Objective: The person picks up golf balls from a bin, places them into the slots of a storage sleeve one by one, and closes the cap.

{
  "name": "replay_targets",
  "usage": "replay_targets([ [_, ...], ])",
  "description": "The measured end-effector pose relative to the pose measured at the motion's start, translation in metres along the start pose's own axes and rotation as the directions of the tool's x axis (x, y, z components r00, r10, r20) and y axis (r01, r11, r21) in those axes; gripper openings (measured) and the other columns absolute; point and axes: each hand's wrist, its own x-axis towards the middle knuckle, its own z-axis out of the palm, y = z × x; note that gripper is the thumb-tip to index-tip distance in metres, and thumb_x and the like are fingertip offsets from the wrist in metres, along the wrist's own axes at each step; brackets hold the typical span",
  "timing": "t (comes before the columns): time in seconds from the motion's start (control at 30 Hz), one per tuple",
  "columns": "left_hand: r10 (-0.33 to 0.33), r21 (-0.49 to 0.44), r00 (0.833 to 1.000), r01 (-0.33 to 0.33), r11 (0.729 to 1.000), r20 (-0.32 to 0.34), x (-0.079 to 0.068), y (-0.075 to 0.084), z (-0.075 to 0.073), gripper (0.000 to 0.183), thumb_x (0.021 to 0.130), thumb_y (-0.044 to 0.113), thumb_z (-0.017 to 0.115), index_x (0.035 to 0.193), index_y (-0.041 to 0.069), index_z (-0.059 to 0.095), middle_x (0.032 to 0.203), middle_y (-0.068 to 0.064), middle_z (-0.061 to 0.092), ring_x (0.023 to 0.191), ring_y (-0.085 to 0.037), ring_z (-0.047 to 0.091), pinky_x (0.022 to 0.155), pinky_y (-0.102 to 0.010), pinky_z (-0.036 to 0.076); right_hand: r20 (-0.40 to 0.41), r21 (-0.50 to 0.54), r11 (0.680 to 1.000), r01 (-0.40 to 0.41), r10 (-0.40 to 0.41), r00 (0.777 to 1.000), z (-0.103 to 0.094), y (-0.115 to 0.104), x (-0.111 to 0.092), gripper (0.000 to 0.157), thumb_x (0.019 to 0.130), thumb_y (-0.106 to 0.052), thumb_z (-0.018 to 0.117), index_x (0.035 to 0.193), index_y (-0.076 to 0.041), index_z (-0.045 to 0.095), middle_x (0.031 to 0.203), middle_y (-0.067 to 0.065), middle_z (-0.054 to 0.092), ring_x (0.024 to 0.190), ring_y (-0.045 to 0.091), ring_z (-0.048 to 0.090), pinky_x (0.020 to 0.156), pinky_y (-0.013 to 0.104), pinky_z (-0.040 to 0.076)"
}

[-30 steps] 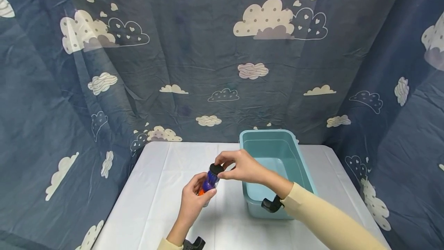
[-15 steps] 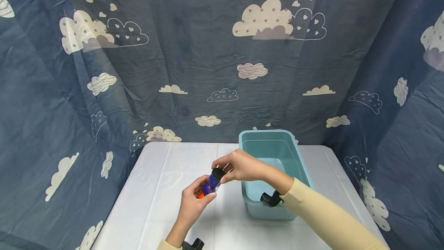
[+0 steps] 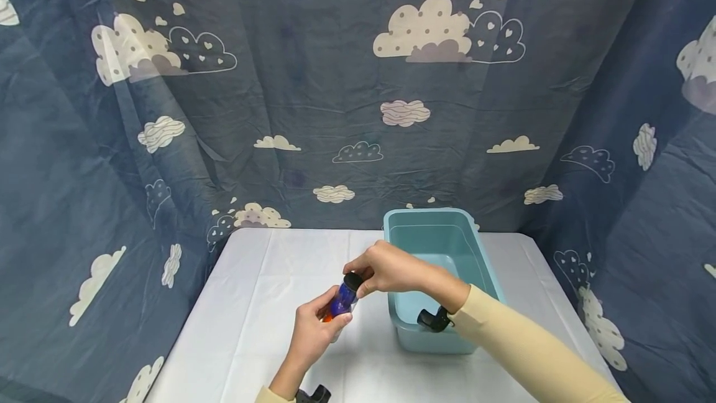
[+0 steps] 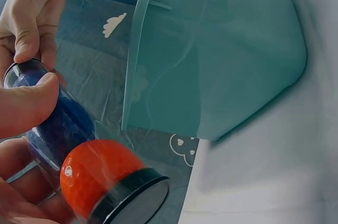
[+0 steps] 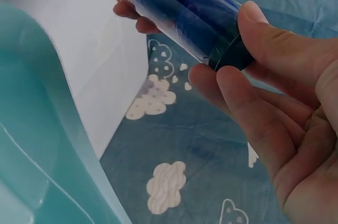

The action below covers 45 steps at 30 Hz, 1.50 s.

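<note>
Above the white-clothed table (image 3: 252, 303), just at 9 o'clock of the teal plastic bin (image 3: 475, 247), both hands hold a clear plastic tube with black end caps (image 3: 340, 300), tilted, top end toward 1 o'clock. Inside the tube: an orange ball (image 4: 92, 168) at the lower end, a blue ball (image 4: 63, 126) above it; whether more balls sit higher up is hidden by fingers.

Left hand (image 3: 313, 338) wraps the lower half of the tube, thumb (image 4: 26, 102) pressed on the wall over the blue ball, fingers curled underneath. Right hand (image 3: 388, 266) pinches the upper black cap (image 5: 229, 55) between thumb and fingertips, the other fingers curled loosely behind. Lower black cap (image 4: 132, 197) looks seated, free of any finger.

Judgement: the step in hand looks like working the top cap. To do it well, keep the left grip firm on the tube wall without squeezing it oval, since that would bind the cap. Twist or pull straight along the tube's axis. Keep the capped end higher than the bottom so the balls do not roll out. Hold it over the table or bin, so anything that slips lands there. Blue cloud-print curtain (image 3: 335, 79) hangs behind, at 12 o'clock.
</note>
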Motion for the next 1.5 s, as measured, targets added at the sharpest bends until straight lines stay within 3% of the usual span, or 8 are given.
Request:
replay_targets([
  [0.33,0.049,0.036,0.998,-0.05,0.998,0.048,0.0,0.001,-0.002,0.06,0.082,0.017,0.085,0.134,-0.002,0.062,0.125,-0.018,0.067,0.104,-0.027,0.068,0.082,-0.031,0.057,0.028,-0.108,0.994,0.03,-0.028,0.999,0.002,0.001,-0.002,0.045,0.08,-0.017,0.087,0.122,-0.009,0.073,0.103,-0.004,0.075,0.082,-0.005,0.067,0.07,0.013,0.052],
  [0.5,0.089,0.025,0.995,-0.09,0.996,0.051,0.003,0.001,-0.002,0.055,0.083,0.015,0.085,0.133,0.004,0.064,0.122,-0.015,0.068,0.103,-0.026,0.068,0.08,-0.031,0.058,-0.006,-0.071,0.997,0.04,-0.041,0.999,0.003,0.007,-0.006,0.044,0.08,-0.018,0.086,0.121,-0.01,0.073,0.1,-0.005,0.075,0.083,-0.005,0.067,0.071,0.014,0.053],
  [0.77,0.069,0.029,0.996,-0.07,0.997,0.06,0.003,0.0,0.003,0.054,0.084,0.014,0.083,0.133,0.007,0.063,0.119,-0.014,0.069,0.103,-0.025,0.068,0.082,-0.03,0.057,-0.043,-0.014,0.999,0.035,-0.036,0.998,0.006,0.011,-0.011,0.045,0.081,-0.017,0.085,0.123,-0.008,0.071,0.1,-0.004,0.075,0.086,-0.003,0.068,0.072,0.015,0.054],
  [0.93,0.062,0.016,0.997,-0.062,0.998,0.04,0.001,0.026,0.003,0.053,0.082,-0.001,0.081,0.131,0.002,0.061,0.118,-0.017,0.068,0.103,-0.029,0.067,0.084,-0.036,0.057,-0.071,-0.026,0.999,0.036,-0.038,0.997,0.006,0.01,-0.011,0.046,0.079,-0.019,0.087,0.122,-0.012,0.072,0.098,-0.005,0.075,0.084,-0.002,0.068,0.071,0.016,0.054],
  [1.03,0.079,0.026,0.997,-0.079,0.997,0.012,0.004,0.035,0.001,0.052,0.08,-0.007,0.08,0.128,0.002,0.061,0.117,-0.016,0.068,0.103,-0.03,0.067,0.087,-0.043,0.056,-0.089,-0.064,0.997,0.031,-0.036,0.995,0.002,0.005,-0.011,0.051,0.08,-0.023,0.087,0.127,-0.017,0.069,0.107,-0.006,0.074,0.089,0.002,0.069,0.075,0.02,0.056],
  [1.23,0.076,0.004,0.996,-0.076,0.997,-0.054,0.016,0.008,-0.005,0.055,0.081,-0.009,0.078,0.13,0.004,0.056,0.121,-0.014,0.066,0.111,-0.029,0.064,0.098,-0.051,0.049,-0.108,-0.144,0.989,-0.044,0.028,0.994,-0.014,-0.004,-0.026,0.067,0.082,-0.035,0.084,0.143,-0.026,0.057,0.138,-0.013,0.06,0.119,0.007,0.06,0.092,0.033,0.053],
  [1.37,0.068,0.026,0.991,-0.066,0.998,-0.112,0.029,-0.008,-0.019,0.056,0.081,-0.004,0.079,0.131,0.009,0.055,0.119,-0.01,0.065,0.114,-0.026,0.063,0.102,-0.05,0.046,-0.147,-0.188,0.976,-0.106,0.079,0.986,-0.028,-0.004,-0.044,0.066,0.086,-0.04,0.08,0.146,-0.032,0.053,0.14,-0.016,0.056,0.127,0.004,0.053,0.099,0.033,0.049],
  [1.5,0.066,0.076,0.986,-0.055,0.996,-0.152,0.042,-0.021,-0.031,0.056,0.081,0.0,0.082,0.129,0.01,0.056,0.118,-0.01,0.065,0.114,-0.029,0.063,0.098,-0.054,0.048,-0.199,-0.207,0.966,-0.156,0.115,0.973,-0.037,0.004,-0.062,0.062,0.089,-0.042,0.077,0.146,-0.036,0.051,0.14,-0.013,0.057,0.125,0.004,0.053,0.096,0.034,0.049],
])
